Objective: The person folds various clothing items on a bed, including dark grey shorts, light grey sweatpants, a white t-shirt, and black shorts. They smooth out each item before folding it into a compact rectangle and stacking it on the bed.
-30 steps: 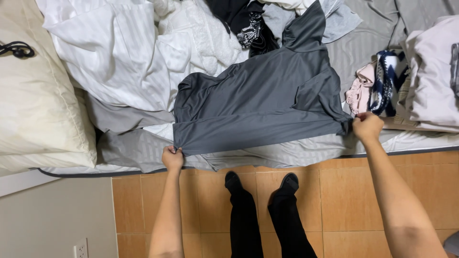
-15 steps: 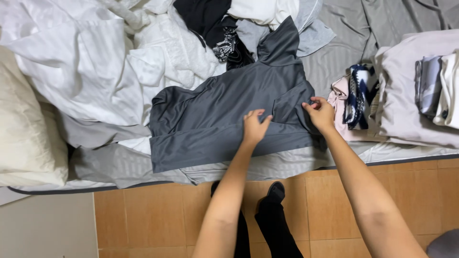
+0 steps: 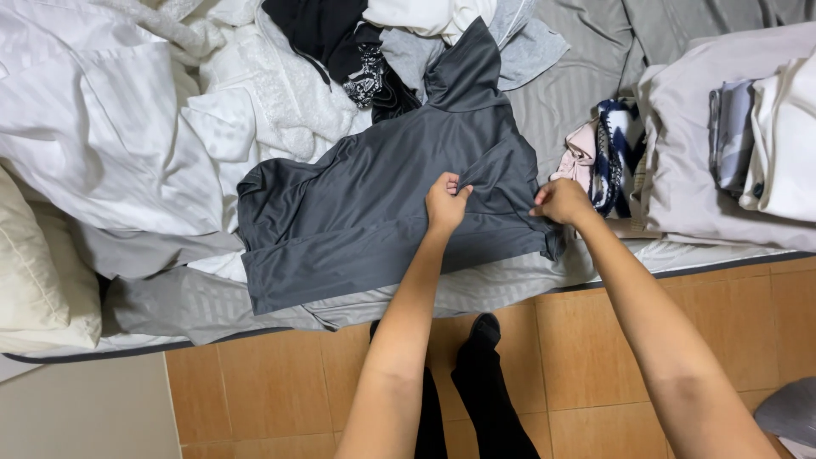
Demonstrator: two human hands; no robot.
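Note:
A dark grey shirt (image 3: pixel 357 221) lies spread on the bed near its front edge. My left hand (image 3: pixel 444 202) pinches a fold of the shirt's fabric near its middle right. My right hand (image 3: pixel 561 202) grips the shirt's right edge, beside a pink and navy patterned bundle of clothes (image 3: pixel 605 157). A grey sleeve or hood part of the shirt points up toward the back of the bed.
White bedding (image 3: pixel 110 127) is piled at the left with a cream pillow (image 3: pixel 30 272). Black clothes (image 3: pixel 340 42) lie at the back. Folded light garments (image 3: pixel 739 144) are stacked at the right. Orange floor tiles (image 3: pixel 586 340) and my dark-trousered legs (image 3: pixel 476 391) are below.
My hands left the shirt's bottom corners and moved up onto its right half. The left hand crossed to the middle and now pinches the fabric.

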